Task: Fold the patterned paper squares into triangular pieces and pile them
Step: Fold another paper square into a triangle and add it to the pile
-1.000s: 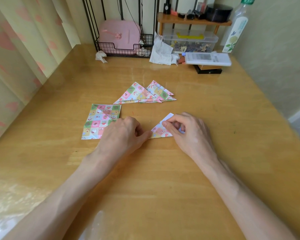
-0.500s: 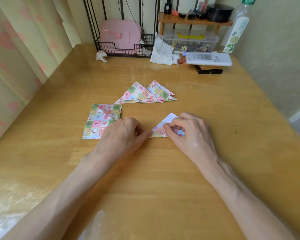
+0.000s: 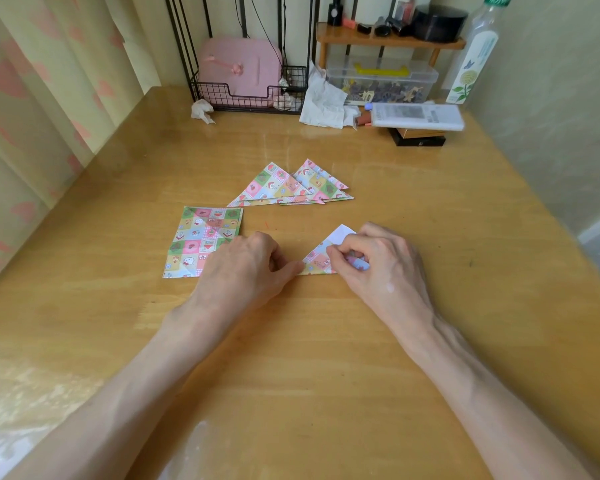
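A small triangular paper piece [image 3: 316, 260], checked in pastel pink, green and blue with a plain white flap at its top, lies flat on the glossy wooden surface [image 3: 326, 358]. Its left corner is pinned by the left hand [image 3: 246, 268], whose fingers are curled. Its middle is pinched by the bent fingertips of the right hand [image 3: 381, 268]. Finished triangles [image 3: 284, 188] are fanned behind, and flat squares [image 3: 201, 237] are stacked to the left.

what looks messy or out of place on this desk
The pile of folded patterned paper triangles is fanned out, edges not aligned. A crumpled white tissue lies loose beside the black wire basket.
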Available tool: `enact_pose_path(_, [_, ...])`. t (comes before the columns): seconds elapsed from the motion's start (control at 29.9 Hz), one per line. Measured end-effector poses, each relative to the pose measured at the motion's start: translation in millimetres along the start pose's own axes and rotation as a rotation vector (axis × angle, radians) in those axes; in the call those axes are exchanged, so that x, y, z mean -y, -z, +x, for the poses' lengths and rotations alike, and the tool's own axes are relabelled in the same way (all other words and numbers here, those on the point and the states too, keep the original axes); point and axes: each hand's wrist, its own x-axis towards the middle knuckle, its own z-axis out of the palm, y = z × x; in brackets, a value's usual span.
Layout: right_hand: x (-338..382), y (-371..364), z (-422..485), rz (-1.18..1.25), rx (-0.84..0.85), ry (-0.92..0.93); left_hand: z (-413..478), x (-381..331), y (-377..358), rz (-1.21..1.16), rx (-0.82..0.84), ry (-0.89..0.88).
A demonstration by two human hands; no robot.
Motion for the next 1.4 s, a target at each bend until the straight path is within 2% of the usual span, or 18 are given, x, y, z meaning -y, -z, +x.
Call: enact_pose_path(1.4, [0.7, 0.0, -0.6, -0.011, -0.025, 0.023, 3.1, -0.2, 1.0, 0.003, -0.038, 0.074])
